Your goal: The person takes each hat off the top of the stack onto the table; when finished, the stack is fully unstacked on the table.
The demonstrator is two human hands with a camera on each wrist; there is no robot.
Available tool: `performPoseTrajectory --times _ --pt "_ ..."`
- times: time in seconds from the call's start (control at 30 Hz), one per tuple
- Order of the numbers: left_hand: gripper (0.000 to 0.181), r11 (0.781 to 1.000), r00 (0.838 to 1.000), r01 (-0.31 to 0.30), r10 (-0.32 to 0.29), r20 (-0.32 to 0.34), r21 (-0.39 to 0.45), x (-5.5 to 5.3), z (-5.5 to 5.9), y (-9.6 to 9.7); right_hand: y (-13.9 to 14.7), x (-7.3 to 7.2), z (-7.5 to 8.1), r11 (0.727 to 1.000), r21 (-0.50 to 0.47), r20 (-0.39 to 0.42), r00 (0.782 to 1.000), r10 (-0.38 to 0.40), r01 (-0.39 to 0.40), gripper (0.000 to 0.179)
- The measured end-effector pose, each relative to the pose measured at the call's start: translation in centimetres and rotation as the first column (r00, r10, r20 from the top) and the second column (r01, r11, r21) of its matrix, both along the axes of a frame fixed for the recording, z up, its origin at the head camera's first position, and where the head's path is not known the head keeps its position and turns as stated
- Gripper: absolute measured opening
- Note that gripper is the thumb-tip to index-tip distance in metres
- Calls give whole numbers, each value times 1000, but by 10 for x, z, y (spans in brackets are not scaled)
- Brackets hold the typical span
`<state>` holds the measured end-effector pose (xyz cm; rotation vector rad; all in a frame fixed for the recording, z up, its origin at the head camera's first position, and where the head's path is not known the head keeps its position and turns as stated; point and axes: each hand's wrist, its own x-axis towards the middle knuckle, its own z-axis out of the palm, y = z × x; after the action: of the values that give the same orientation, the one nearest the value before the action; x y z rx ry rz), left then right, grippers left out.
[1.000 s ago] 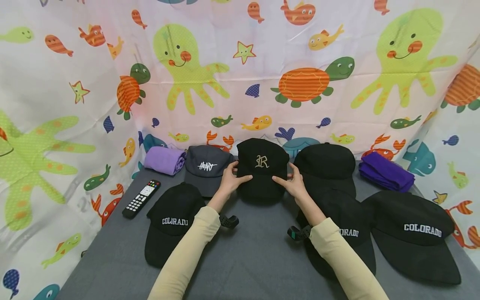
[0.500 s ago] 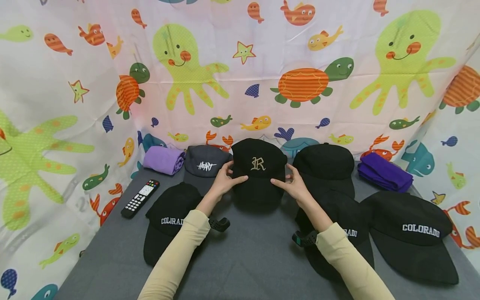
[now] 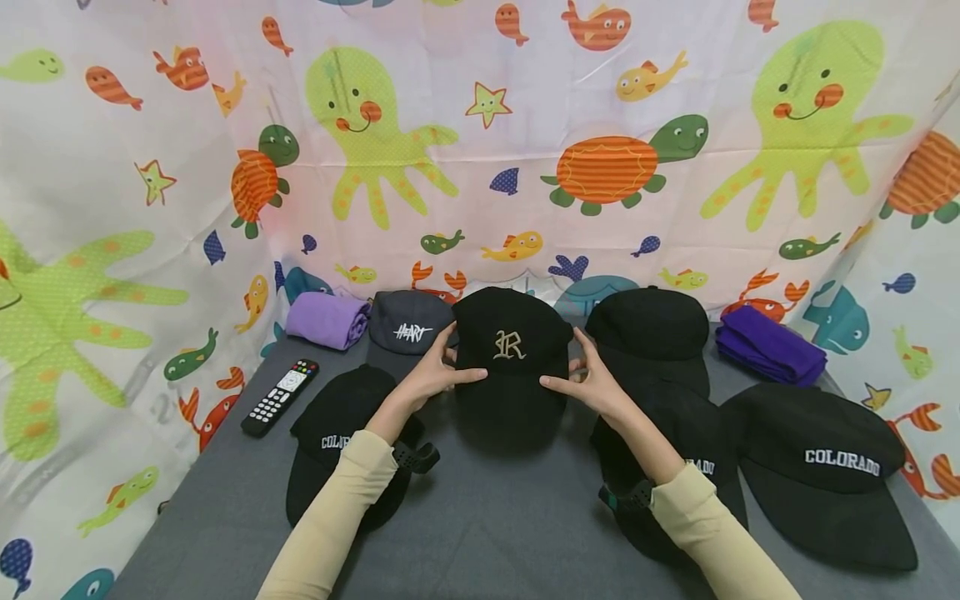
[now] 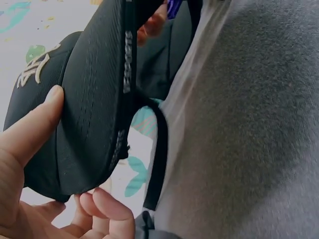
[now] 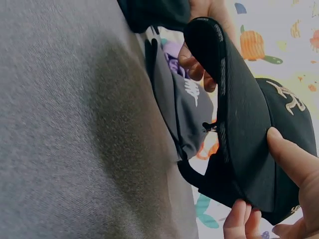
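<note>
Both hands hold a black cap (image 3: 512,367) with a tan embroidered R on its front, brim toward me. My left hand (image 3: 429,377) pinches its left side, thumb on the front and fingers behind. My right hand (image 3: 597,382) pinches the right side the same way. In the left wrist view the cap (image 4: 92,104) is raised off the grey table, with a loose strap (image 4: 158,154) hanging below it. The right wrist view shows the cap's brim (image 5: 244,119) edge-on, its shadow falling on the table. The inside of the cap is mostly hidden.
A grey HEART cap (image 3: 408,325) and a lilac folded cloth (image 3: 327,320) stand back left, near a remote (image 3: 281,398). Black COLORADO caps lie at left (image 3: 337,458) and right (image 3: 825,467). A plain black cap (image 3: 648,325) and purple cloth (image 3: 771,344) sit back right. A patterned curtain (image 3: 510,108) hangs behind.
The held cap has come toward me and slightly left, down in the head view, and looks larger. Both hands moved with it, and the wrists have spread apart.
</note>
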<state>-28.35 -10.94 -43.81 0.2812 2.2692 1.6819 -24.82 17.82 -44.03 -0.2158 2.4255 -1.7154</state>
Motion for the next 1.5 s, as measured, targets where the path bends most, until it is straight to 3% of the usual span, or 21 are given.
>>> performPoseTrajectory --times 0.2,0.43,0.77,0.83,1.0,1.2,1.5 --pt "105 998 999 44 -43 27 -37 6 0 -9 2 8 -2 998 -17 13 998 56 -56 103" --pt "112 992 993 106 -102 53 -68 15 -1 -14 4 21 -5 999 20 11 999 50 -51 102" --pt "111 991 995 92 -87 55 -96 30 -1 -14 2 37 -3 997 67 24 999 28 -30 103" --pt "110 991 994 97 -91 61 -94 35 3 -14 0 43 2 997 73 29 999 26 -28 102" --pt "108 991 992 109 -104 67 -82 44 0 -15 -5 59 17 996 83 35 999 30 -33 96" --pt "102 991 993 112 -109 45 -74 54 -9 -17 0 58 -5 997 78 48 999 23 -27 97" --pt "111 991 994 91 -85 62 -95 70 -12 -18 1 73 -14 998 40 112 993 39 -43 93"
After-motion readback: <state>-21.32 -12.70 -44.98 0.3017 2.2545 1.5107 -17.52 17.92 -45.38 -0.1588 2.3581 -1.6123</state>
